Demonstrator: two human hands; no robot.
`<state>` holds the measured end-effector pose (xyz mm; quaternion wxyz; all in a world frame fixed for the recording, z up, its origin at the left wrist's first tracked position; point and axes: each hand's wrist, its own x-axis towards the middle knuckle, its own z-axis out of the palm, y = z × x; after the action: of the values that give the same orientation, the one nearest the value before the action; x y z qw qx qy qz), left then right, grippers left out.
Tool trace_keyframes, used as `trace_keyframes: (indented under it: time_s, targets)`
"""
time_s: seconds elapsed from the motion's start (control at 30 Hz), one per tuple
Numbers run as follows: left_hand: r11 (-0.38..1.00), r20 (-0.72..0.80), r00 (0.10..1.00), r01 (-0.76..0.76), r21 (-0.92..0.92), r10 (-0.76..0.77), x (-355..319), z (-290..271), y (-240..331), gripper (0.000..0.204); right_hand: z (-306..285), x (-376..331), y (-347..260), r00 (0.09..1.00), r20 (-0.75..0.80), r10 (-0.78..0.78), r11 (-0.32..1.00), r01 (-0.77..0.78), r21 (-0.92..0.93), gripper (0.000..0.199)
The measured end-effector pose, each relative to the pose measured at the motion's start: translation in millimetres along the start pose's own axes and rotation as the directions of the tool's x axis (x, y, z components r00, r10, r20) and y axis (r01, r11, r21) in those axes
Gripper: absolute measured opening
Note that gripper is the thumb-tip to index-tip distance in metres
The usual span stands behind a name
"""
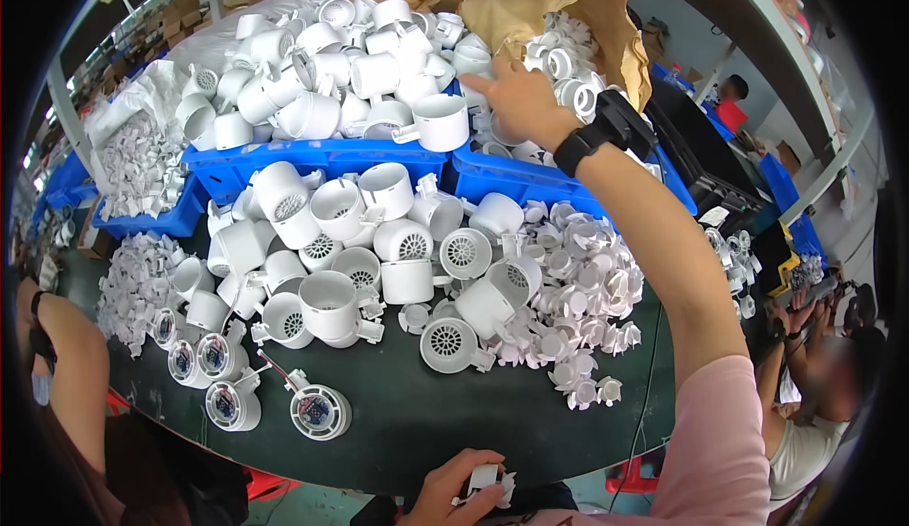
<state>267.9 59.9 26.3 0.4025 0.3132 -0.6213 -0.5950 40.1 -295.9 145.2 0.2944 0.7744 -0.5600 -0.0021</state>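
At the lower edge, close to my body, my left hand (453, 490) is closed on a small white plastic part (485, 477), pinched between thumb and fingers. My right hand (521, 102), with a dark band at the wrist, reaches far out over the blue bin (606, 183) at the back right. Its fingers are spread, and nothing shows in them. White plastic rings (576, 95) lie just right of those fingers, partly in a brown paper bag (544, 5). A white cup-shaped housing (442, 123) sits left of that hand.
More white housings fill the left blue bin (322, 159) and pile up mid-table. Small white flanged pieces (578, 289) are heaped at right. Several housings with circuit boards (320, 412) stand at front left on the dark table (407, 422). Other people sit at both sides.
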Motion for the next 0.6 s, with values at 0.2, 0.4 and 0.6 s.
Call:
trace_keyframes:
  time_s: [0.2, 0.4, 0.6]
  targets:
    - [0.962, 0.047, 0.995, 0.095, -0.254, -0.086, -7.6, -4.1, -19.3, 0.027, 18.7, 12.0, -3.6, 0.977, -0.027, -0.211, 0.976, 0.209, -0.063, 0.060]
    - [0.931, 0.056, 0.995, 0.098, -0.350, -0.083, -5.0, -8.4, -15.2, 0.027, -5.9, -13.2, 27.3, 0.959, -0.270, -0.086, 0.972, 0.140, 0.190, 0.050]
    - [0.938, 0.098, 0.994, 0.076, -0.337, -0.045, -1.8, -11.2, -16.3, 0.026, -60.4, -87.2, 26.6, 0.964, -0.261, 0.042, 0.808, 0.120, 0.577, 0.044]
